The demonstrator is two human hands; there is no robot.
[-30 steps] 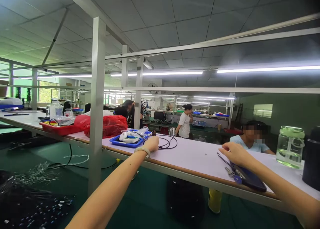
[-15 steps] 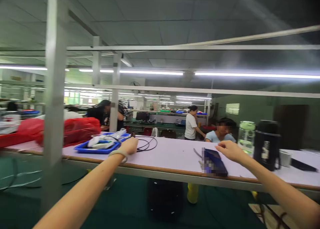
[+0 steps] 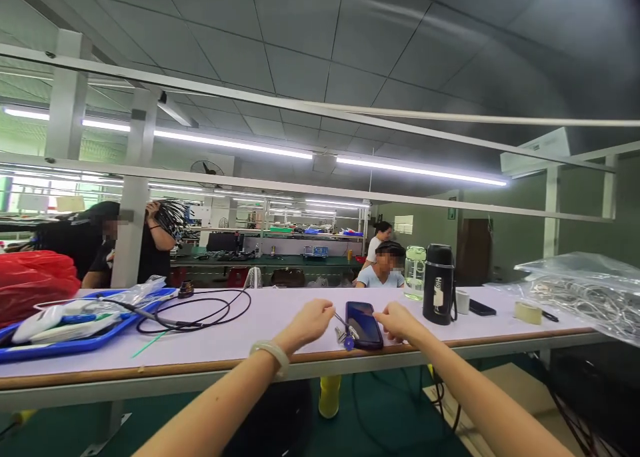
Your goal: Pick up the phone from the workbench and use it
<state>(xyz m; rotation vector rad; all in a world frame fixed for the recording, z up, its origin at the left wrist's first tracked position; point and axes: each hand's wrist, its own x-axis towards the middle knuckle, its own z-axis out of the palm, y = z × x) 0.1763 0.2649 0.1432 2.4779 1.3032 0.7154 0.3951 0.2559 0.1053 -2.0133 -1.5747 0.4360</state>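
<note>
While both our arms stretch over the near edge of the pale, smooth desk (image 3: pixel 280 324), our left hand (image 3: pixel 311 322) pinches a thin metal piece by the keys (image 3: pixel 344 336), fingers nearly closed. Our right hand (image 3: pixel 397 322) rests loosely curled against the glossy dark phone (image 3: pixel 364 324), gripping nothing. Left lie looped black cables (image 3: pixel 200 310) and a blue plastic tray (image 3: pixel 75 340); right stand a black flask (image 3: pixel 439 284) and a tape roll (image 3: pixel 528 312).
</note>
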